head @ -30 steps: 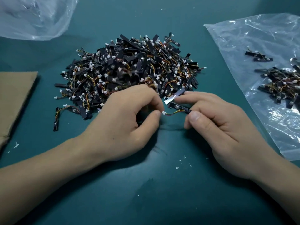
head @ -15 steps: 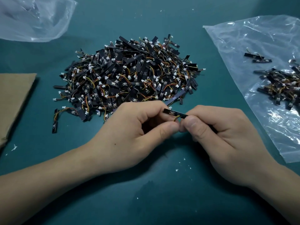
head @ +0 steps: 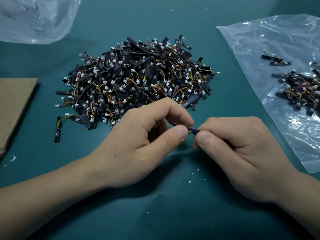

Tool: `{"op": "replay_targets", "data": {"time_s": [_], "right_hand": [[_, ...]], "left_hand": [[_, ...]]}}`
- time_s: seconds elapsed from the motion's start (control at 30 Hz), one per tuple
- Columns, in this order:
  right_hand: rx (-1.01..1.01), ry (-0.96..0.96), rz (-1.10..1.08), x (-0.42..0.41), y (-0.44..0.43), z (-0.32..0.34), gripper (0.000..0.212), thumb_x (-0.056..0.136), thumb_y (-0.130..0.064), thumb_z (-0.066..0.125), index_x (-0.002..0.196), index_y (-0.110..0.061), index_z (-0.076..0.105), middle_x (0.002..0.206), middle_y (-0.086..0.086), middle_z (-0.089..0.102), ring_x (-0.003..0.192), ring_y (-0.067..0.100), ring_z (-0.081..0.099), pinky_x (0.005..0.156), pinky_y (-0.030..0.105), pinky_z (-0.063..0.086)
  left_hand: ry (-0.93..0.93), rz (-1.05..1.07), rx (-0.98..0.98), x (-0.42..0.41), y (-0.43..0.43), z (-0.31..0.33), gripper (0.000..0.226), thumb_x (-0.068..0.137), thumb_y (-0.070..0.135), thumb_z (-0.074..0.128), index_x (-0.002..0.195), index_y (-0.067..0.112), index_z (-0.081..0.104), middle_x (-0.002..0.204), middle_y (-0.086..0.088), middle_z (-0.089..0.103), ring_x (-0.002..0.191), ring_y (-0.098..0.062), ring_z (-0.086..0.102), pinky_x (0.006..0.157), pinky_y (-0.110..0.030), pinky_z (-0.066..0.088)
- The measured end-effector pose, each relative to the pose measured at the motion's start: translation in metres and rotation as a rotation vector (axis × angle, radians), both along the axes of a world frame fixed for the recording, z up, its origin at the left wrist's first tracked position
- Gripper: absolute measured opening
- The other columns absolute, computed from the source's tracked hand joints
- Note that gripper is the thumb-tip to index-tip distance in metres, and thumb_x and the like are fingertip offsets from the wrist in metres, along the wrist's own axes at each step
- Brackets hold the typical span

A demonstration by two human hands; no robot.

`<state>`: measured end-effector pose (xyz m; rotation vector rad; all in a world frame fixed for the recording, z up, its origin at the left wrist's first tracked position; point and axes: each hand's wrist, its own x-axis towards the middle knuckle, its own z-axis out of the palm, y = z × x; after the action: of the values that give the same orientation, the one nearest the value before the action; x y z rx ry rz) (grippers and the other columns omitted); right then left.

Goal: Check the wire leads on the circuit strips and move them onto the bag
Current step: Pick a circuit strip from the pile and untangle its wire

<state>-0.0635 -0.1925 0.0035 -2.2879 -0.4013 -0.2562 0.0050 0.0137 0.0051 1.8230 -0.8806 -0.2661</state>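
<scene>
I pinch one circuit strip (head: 194, 130) between my left hand (head: 136, 146) and right hand (head: 242, 153), fingers (head: 174, 134) curled on it, a yellow wire showing in the gap. Beyond my fingers the pile of strips (head: 135, 84) lies on the table (head: 173, 205). Right of them, the bag (head: 277, 45) carries a smaller heap (head: 297, 89).

Showing only tiny white markings on some circuit strips (head: 187, 103), blurring too small for reading. Offering no legible word, number, brand or sign anywhere.

Bare mat (head: 230, 104) (teal) before bag (head: 268, 35)
</scene>
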Motion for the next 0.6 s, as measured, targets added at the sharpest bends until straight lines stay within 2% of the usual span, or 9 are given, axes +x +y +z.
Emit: {"op": "replay_targets", "data": {"time_s": [0.17,0.37,0.43,0.53,0.6], "right_hand": [[0.036,0.048,-0.02,-0.0009,0.0013,-0.0023,0.034,0.101,-0.031,0.047,0.074,-0.018,0.062,0.063,-0.004,0.051,0.059,0.009,0.052,0.057,0.013,0.035],[0.004,0.076,-0.007,-0.0024,0.0035,-0.0003,0.035,0.102,-0.035,0.044,0.074,-0.02,0.058,0.062,-0.005,0.051,0.059,0.013,0.052,0.057,0.031,0.042],[0.007,0.08,-0.013,-0.002,0.0033,-0.0005,0.034,0.102,-0.035,0.044,0.075,-0.021,0.059,0.062,-0.006,0.052,0.059,0.013,0.053,0.057,0.032,0.042],[0.017,0.074,0.001,-0.0012,0.0035,-0.0003,0.033,0.102,-0.035,0.045,0.076,-0.022,0.062,0.063,-0.005,0.053,0.06,0.013,0.053,0.057,0.032,0.043],[0.014,0.059,0.016,-0.0012,0.0028,-0.0009,0.034,0.102,-0.032,0.047,0.075,-0.019,0.063,0.062,-0.006,0.052,0.059,0.012,0.052,0.057,0.028,0.042]], "left_hand": [[0.01,0.009,0.008,0.0003,-0.0003,-0.001,0.007,0.095,0.026,0.064,0.089,0.022,0.065,0.066,-0.004,0.059,0.056,-0.024,0.053,0.05,-0.035,0.043],[0.1,-0.015,-0.025,0.0003,-0.0001,-0.0012,0.013,0.09,0.028,0.063,0.082,0.017,0.063,0.066,-0.007,0.058,0.057,-0.029,0.051,0.051,-0.038,0.042],[0.115,-0.014,-0.036,0.0007,-0.0005,-0.0005,0.013,0.088,0.027,0.064,0.081,0.016,0.063,0.066,-0.009,0.058,0.057,-0.03,0.051,0.05,-0.038,0.042],[0.16,-0.023,-0.067,0.0005,-0.0002,0.0018,0.013,0.087,0.025,0.065,0.079,0.015,0.062,0.068,-0.018,0.058,0.059,-0.038,0.051,0.052,-0.045,0.043],[0.128,-0.022,-0.042,-0.0002,-0.0008,0.0026,0.012,0.089,0.019,0.066,0.078,0.016,0.062,0.067,-0.014,0.058,0.059,-0.034,0.051,0.053,-0.043,0.042]]}}
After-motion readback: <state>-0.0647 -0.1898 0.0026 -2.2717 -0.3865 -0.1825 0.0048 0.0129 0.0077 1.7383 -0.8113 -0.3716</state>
